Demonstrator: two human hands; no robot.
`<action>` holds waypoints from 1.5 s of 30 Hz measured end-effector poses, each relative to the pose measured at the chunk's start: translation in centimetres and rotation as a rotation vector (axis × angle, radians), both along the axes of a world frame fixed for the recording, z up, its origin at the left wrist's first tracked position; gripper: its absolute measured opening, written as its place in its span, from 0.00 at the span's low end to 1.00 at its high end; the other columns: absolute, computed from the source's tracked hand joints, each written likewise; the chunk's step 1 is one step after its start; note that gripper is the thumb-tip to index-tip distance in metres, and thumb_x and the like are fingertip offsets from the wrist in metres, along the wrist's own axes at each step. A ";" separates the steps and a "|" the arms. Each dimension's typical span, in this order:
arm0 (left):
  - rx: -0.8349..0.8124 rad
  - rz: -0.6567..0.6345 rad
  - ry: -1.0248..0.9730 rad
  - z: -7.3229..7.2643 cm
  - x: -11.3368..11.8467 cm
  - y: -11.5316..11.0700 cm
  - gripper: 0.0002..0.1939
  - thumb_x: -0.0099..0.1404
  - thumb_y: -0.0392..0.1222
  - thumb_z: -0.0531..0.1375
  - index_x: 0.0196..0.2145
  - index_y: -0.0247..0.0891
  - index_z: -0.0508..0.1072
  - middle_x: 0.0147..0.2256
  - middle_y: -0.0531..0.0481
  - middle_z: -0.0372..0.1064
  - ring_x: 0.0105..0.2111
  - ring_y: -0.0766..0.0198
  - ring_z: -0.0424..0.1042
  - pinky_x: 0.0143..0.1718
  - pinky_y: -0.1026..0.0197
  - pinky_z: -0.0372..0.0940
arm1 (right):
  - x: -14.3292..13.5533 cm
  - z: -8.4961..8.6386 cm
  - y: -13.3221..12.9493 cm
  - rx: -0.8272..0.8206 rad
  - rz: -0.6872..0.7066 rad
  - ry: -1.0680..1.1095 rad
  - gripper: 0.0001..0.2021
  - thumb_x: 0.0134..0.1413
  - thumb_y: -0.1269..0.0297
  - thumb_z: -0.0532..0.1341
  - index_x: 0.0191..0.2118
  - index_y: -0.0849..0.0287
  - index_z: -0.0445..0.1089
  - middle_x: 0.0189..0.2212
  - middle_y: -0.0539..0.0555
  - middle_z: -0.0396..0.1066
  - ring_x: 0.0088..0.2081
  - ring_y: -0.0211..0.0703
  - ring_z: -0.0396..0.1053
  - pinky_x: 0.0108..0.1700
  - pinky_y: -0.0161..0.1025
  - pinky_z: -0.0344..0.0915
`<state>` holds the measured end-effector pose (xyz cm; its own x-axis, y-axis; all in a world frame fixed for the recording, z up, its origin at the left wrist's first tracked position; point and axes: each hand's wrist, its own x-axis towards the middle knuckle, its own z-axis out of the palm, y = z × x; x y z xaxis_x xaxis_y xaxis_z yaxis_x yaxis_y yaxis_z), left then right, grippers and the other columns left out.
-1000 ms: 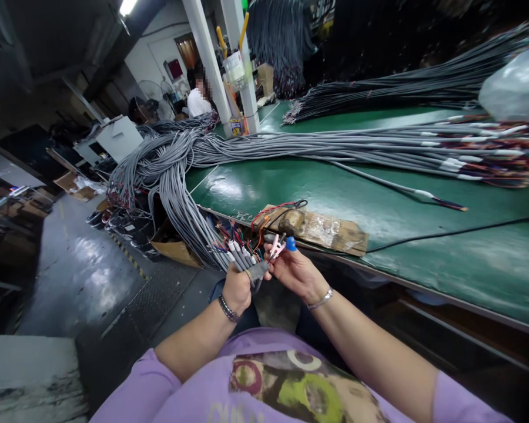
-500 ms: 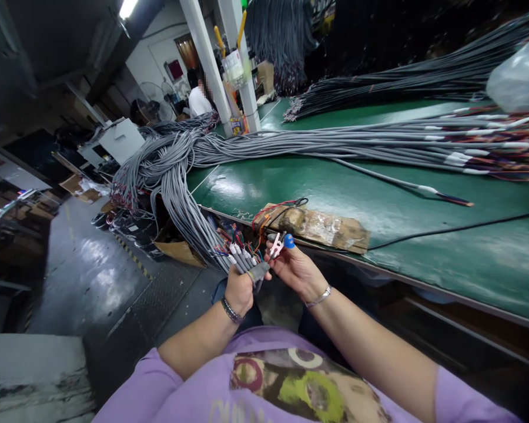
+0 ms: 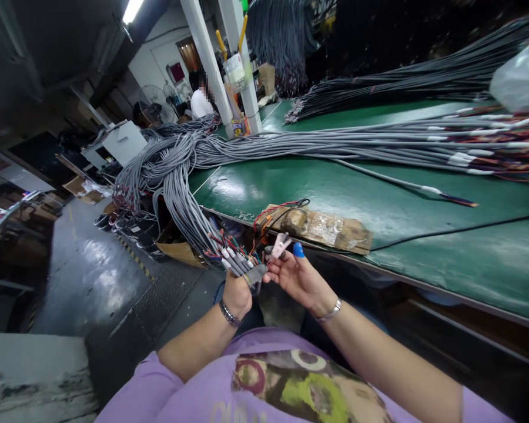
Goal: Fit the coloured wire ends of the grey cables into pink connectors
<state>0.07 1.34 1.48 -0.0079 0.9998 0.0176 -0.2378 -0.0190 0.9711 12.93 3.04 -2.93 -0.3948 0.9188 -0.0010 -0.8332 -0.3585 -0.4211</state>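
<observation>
My left hand [image 3: 238, 292] is wrapped round a bundle of grey cables [image 3: 234, 258], a grey cover on its thumb. The cable ends have white bands, and thin coloured wires [image 3: 220, 239] fan out from them. My right hand [image 3: 302, 277] is just right of the bundle, with a blue cover [image 3: 298, 250] on its thumb. A pale pink clip-like piece [image 3: 280, 244] is held at its curled fingers, the thumb standing apart from it. The right fingertips are close to the left thumb and the wire ends; whether they pinch a wire is too small to tell.
A taped cardboard piece [image 3: 335, 230] with red and black leads lies at the green table's [image 3: 255, 182] front edge. Long grey cables [image 3: 335, 143] stretch across the table and hang over its left end. A person [image 3: 201, 103] is in the background.
My right thumb has lifted away from the pale pink piece, which has turned and now shows a broader side. My right hand has shifted slightly down and right; the left still grips the cables.
</observation>
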 end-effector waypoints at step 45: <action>-0.014 -0.019 0.029 -2.1 -1.7 -1.1 0.15 0.46 0.47 0.70 0.18 0.34 0.71 0.17 0.54 0.66 0.20 0.69 0.65 0.24 0.65 0.60 | -0.8 2.4 -3.2 0.181 -0.207 -0.747 0.10 0.44 0.57 0.67 0.30 0.59 0.72 0.22 0.51 0.73 0.27 0.39 0.66 0.31 0.36 0.59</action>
<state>-1.61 0.25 -0.63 0.0112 0.9999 0.0034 -0.2102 -0.0010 0.9777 12.09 -0.14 -0.56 -0.1694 0.9847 -0.0420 -0.3497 -0.0999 -0.9315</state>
